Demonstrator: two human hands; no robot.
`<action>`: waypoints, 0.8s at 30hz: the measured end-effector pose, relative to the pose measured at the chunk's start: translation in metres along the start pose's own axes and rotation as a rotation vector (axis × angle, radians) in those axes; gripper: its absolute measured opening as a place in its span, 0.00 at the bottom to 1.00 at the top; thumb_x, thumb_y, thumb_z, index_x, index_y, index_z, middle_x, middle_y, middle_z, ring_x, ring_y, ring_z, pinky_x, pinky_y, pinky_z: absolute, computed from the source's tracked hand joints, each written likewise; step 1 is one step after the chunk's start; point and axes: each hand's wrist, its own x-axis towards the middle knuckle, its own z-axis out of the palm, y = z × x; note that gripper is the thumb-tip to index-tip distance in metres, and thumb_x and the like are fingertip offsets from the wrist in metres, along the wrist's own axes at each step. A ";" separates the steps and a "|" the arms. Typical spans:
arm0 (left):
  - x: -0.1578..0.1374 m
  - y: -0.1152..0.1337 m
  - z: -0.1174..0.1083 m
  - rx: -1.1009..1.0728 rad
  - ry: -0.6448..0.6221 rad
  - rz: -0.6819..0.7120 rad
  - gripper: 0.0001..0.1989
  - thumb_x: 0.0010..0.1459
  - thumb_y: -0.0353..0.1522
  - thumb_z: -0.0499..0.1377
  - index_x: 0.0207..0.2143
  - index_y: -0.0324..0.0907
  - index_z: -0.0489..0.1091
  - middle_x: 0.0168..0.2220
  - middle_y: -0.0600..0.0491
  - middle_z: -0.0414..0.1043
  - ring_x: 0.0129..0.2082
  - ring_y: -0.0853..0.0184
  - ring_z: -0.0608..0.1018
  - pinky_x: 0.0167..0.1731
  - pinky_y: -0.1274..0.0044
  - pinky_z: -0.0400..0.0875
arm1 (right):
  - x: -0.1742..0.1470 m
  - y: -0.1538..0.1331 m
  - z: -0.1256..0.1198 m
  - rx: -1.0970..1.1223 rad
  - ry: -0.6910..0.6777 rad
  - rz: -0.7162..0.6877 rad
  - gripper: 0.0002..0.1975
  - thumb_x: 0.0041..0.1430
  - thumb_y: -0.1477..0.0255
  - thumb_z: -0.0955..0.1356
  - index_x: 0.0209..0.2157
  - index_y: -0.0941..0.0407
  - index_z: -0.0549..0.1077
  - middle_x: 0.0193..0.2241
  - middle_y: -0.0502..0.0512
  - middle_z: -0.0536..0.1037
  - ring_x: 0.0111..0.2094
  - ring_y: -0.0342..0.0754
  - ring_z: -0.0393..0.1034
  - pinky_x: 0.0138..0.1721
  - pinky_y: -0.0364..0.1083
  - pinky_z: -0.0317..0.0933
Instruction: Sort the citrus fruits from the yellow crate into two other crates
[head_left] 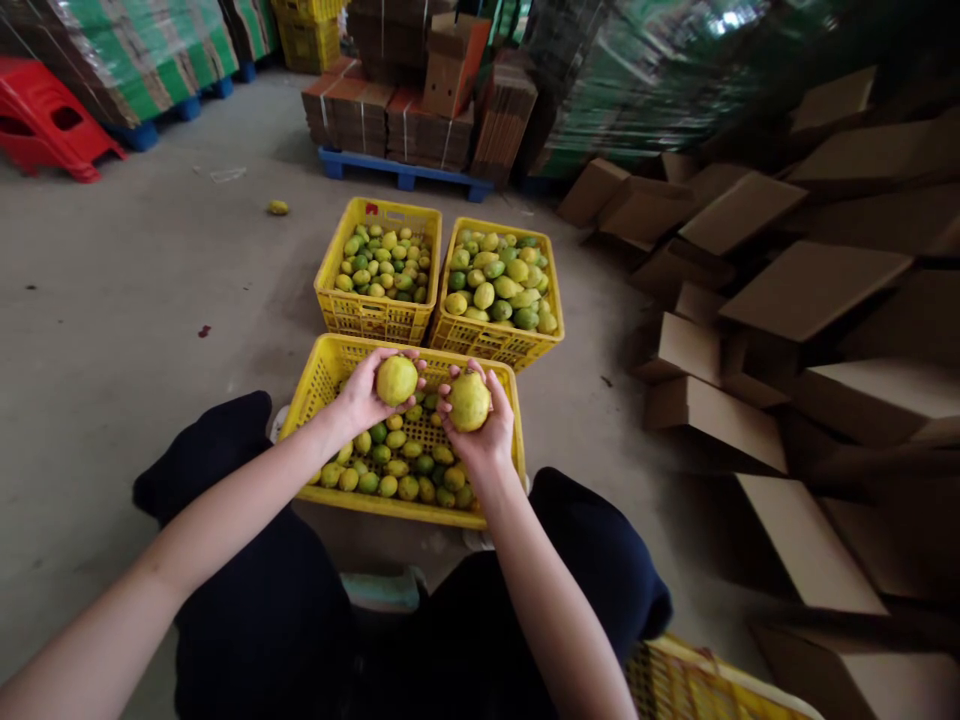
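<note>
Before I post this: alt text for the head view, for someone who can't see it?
A person's left hand holds a yellow-green fruit and the right hand a second fruit, both above a yellow crate partly filled with similar fruit. Two fuller yellow crates stand just beyond; cardboard boxes lie heaped at right.

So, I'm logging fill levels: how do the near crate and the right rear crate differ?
The near crate holds a shallow spread of fruit, with part of its bottom bare; the right rear crate is heaped close to its rim. The near crate's fruit looks smaller, despite being closer to view, than the right rear crate's. Both are yellow, slotted, and hold green and yellow fruit.
</note>
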 end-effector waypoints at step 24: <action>0.010 -0.074 -0.032 0.387 0.126 -0.284 0.04 0.57 0.28 0.59 0.29 0.44 0.68 0.21 0.56 0.72 0.19 0.67 0.75 0.17 0.78 0.72 | 0.014 -0.004 -0.038 -0.002 0.048 -0.083 0.16 0.39 0.69 0.65 0.34 0.52 0.73 0.26 0.53 0.76 0.31 0.54 0.74 0.27 0.52 0.69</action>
